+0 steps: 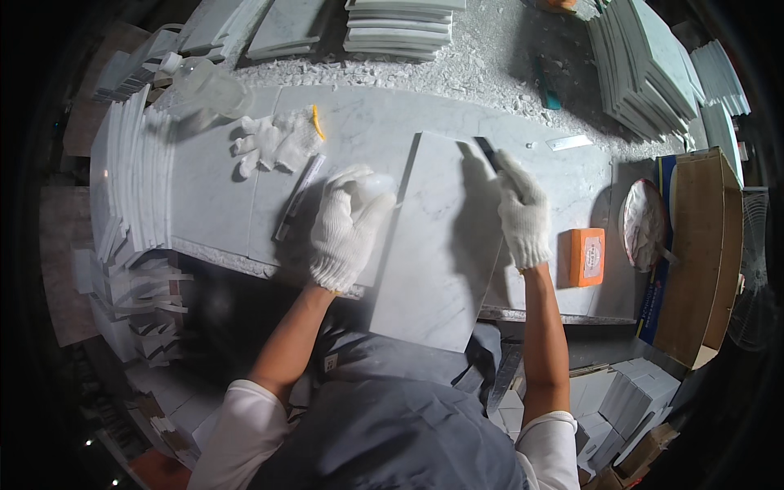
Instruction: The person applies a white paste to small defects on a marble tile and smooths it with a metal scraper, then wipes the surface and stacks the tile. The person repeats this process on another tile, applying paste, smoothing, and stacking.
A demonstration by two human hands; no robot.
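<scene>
A rectangular slab of white, grey-veined marble (433,245) lies at a slant in front of me, its near end reaching past the bench edge toward my apron. At its left side, my left hand (347,220) in a white knit glove is curled around a pale, rounded, translucent object (376,187); its kind is unclear. Over the slab's right side, my right hand (523,212), also gloved, grips a narrow dark flat strip (487,153) that points away from me. Part of the strip is hidden by the fingers.
A spare glove (278,143) and a thin light bar (300,198) lie left. An orange box (586,256), a round dish of pale paste (643,224) and a cardboard box (698,253) stand right. Stacked slabs (400,28) and white rubble (465,73) line the back.
</scene>
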